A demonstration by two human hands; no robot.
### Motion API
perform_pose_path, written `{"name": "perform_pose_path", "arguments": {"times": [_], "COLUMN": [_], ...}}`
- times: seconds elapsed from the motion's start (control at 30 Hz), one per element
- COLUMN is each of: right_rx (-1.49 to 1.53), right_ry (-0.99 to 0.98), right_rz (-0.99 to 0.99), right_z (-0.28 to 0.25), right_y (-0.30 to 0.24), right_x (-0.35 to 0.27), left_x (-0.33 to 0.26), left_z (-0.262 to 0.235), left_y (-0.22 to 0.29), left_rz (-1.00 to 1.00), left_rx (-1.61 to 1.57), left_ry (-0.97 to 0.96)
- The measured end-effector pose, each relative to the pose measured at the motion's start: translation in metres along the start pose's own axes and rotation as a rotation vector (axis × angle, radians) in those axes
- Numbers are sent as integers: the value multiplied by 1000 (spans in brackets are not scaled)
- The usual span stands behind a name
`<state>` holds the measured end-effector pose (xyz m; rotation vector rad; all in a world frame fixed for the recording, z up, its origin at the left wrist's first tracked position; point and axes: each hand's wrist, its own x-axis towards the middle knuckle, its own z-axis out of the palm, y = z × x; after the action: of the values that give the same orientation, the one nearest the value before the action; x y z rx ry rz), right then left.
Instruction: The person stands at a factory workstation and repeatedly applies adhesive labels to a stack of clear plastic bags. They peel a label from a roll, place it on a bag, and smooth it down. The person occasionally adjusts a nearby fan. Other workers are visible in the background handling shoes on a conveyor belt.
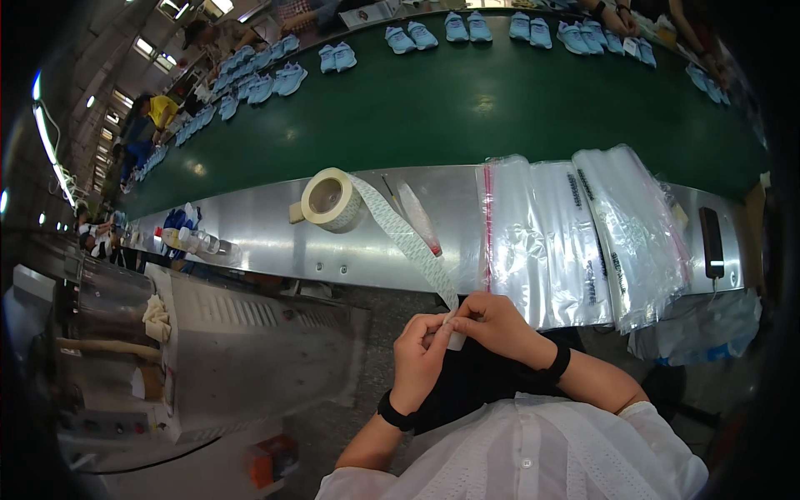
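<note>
A roll of white printed label tape (338,218) stands on the steel table edge. From it a long strip of labels (408,235) hangs over the edge toward my lap. My left hand (417,358) is closed around the strip's free end. My right hand (503,330) pinches the same end, its thumb and fingertips meeting those of the left. A white piece of the strip (456,341) shows just below the fingers. Exactly how the fingertips grip is partly hidden.
Stacks of clear plastic bags (546,242) lie to the right, beside a dark phone-like device (711,242). A plastic bottle (198,242) lies at left. Pairs of light-blue shoes (411,37) line the far side of the green belt (467,108), where other people work. A metal machine (250,333) stands left.
</note>
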<state>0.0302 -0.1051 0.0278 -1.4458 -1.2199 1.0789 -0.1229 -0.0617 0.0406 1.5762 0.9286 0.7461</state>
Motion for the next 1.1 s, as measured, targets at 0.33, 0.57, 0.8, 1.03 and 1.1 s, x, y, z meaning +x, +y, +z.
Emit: {"name": "perform_pose_path", "arguments": {"times": [0.33, 0.57, 0.8, 1.03, 1.1], "right_rx": [-233, -223, -56, -132, -206], "right_ry": [58, 127, 327, 496, 577], "right_rz": [-33, 19, 163, 181, 121], "right_z": [-19, -57, -86, -84, -82], "right_y": [8, -1, 10, 19, 27], "right_x": [-31, -60, -51, -13, -10], "left_x": [22, 60, 97, 118, 118], "left_z": [-9, 21, 49, 80, 81], "left_y": [16, 4, -12, 10, 5], "left_rz": [-22, -446, -157, -371, -419], "left_rx": [-107, -262, 4, -415, -350], "left_ry": [95, -524, -537, -562, -536]}}
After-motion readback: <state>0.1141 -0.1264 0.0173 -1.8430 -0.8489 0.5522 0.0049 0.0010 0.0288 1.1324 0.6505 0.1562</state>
